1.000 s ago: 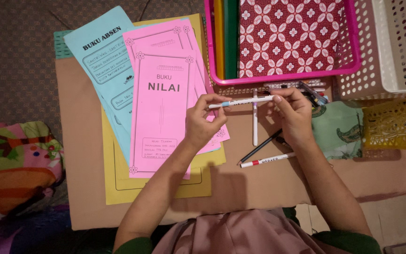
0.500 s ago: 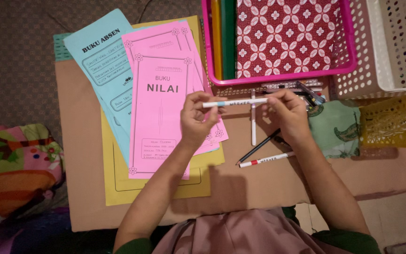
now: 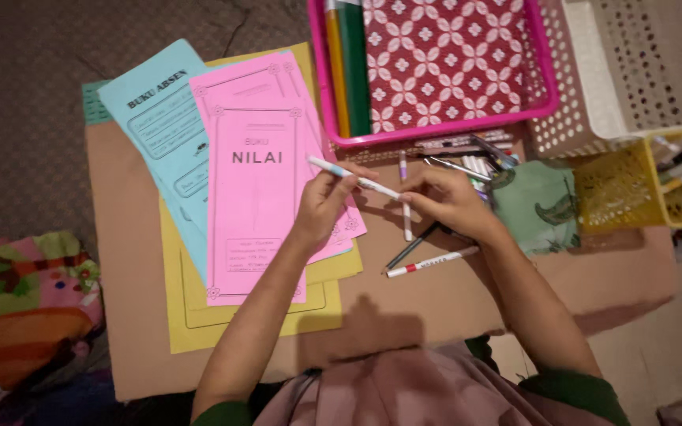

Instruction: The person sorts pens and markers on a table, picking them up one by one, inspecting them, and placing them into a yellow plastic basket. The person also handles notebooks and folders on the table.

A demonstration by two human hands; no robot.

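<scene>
Both my hands hold one white marker with a light blue band [image 3: 339, 170] above the brown board [image 3: 136, 315]. My left hand [image 3: 324, 201] grips its left part over the pink booklet [image 3: 258, 197]. My right hand [image 3: 444, 199] pinches the marker's right end. The marker tilts, its left tip higher. Under my right hand lie another white pen [image 3: 406, 201], a dark pencil [image 3: 406, 248] and a white marker with a red band [image 3: 429, 262].
A light blue booklet [image 3: 163, 126] and yellow folders [image 3: 238, 315] lie under the pink one. A pink basket [image 3: 436, 67] with a red patterned book sits at the top, a cream basket [image 3: 633, 71] and a yellow basket [image 3: 641, 185] to the right. A green cloth [image 3: 538, 209] and loose pens [image 3: 467, 154] lie near them.
The marker has tilted from level to slanting, its left end raised. Both hands shifted a little left and down in the picture as the view moved.
</scene>
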